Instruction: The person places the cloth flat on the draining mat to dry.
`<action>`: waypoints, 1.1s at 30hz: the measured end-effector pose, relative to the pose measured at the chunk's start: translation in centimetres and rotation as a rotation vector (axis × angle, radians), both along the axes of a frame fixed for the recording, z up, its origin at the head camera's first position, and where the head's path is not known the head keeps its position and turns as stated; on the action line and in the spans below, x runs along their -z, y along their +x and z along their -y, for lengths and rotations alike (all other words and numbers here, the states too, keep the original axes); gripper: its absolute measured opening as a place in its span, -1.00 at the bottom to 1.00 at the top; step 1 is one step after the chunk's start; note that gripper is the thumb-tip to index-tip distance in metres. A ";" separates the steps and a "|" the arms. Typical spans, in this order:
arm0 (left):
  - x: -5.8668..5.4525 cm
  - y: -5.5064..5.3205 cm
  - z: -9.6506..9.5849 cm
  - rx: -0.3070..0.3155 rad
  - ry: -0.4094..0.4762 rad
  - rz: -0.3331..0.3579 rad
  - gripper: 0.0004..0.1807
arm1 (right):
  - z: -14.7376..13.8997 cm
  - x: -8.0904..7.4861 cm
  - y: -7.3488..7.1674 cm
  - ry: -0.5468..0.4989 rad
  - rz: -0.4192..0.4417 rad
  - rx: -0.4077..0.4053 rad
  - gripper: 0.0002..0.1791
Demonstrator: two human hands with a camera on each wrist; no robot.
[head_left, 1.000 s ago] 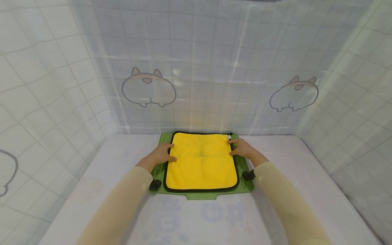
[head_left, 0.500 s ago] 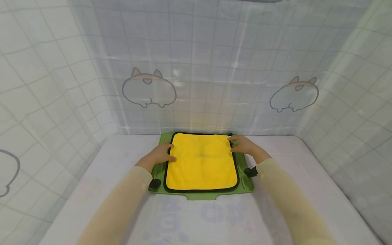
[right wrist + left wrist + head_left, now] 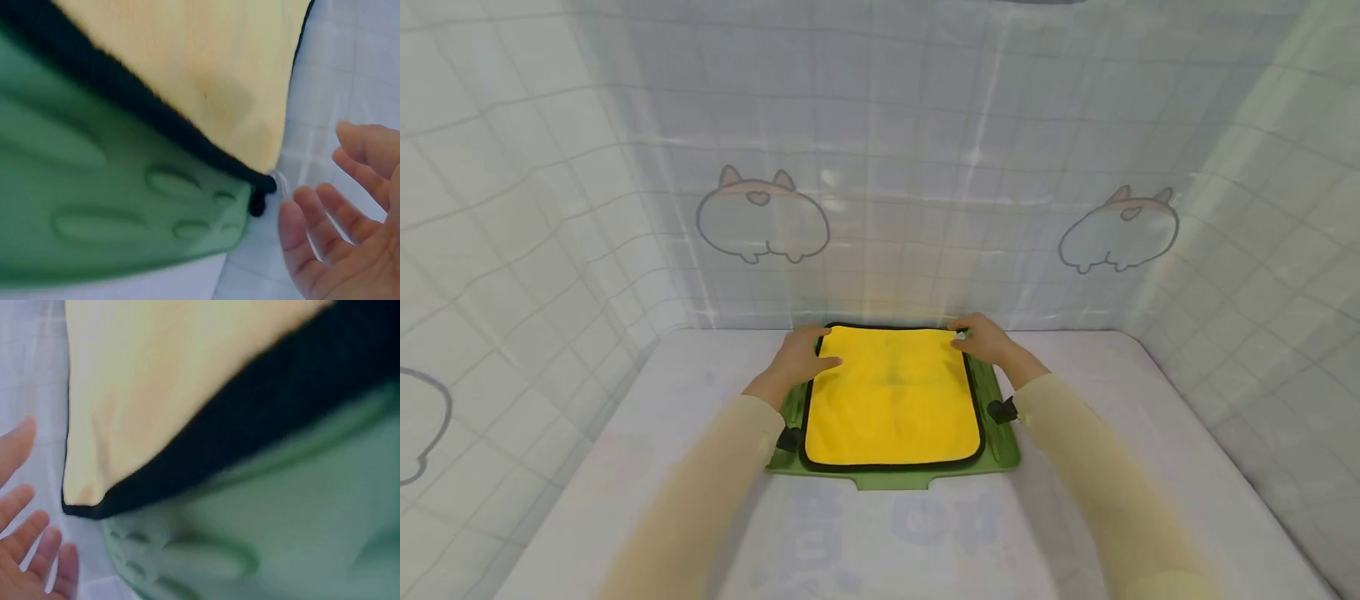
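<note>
A yellow cloth with a black border lies spread flat over a green plastic board with moulded ridges. My left hand is at the cloth's far left corner, thumb and fingers spread apart. At the far right corner is my right hand, beside a small white tag. In the left wrist view, the left hand shows relaxed fingers just off the cloth's corner. The right wrist view has the right hand with gently bent, separated fingers near the black-edged corner, holding nothing.
The board rests on a pale covered table, close to the back wall. Grid-patterned white sheeting with cartoon animal drawings encloses the back and both sides. A black wrist camera sits at the right cuff.
Both hands have moved away from me along the cloth's sides, from near its upper edges to the far corners. Cloth and board look unmoved.
</note>
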State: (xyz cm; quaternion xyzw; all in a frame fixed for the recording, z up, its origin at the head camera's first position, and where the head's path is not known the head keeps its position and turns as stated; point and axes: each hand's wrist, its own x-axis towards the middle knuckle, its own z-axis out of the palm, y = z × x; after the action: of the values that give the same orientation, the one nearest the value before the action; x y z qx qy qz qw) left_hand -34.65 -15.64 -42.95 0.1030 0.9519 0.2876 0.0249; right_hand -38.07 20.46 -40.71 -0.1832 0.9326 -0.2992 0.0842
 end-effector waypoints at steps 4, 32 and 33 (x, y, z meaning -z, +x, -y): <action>0.9 -0.6 -0.6 -0.030 -0.095 -0.065 -0.22 | 1.0 1.3 -0.5 0.053 -0.077 0.044 -0.53; 1.5 0.1 -0.8 0.077 -0.156 0.254 0.16 | 1.5 3.8 -0.9 0.425 0.170 -0.044 0.04; 1.4 0.2 -0.9 0.076 -0.163 0.257 0.16 | 1.5 3.7 -0.9 0.422 0.177 -0.039 0.05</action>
State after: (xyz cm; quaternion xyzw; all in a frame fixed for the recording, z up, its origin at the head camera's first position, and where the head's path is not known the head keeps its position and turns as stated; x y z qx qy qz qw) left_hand -34.42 -14.79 -44.32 0.0988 0.9565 0.2190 0.1655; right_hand -38.94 18.99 -44.41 -0.1527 0.9598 -0.1110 0.2078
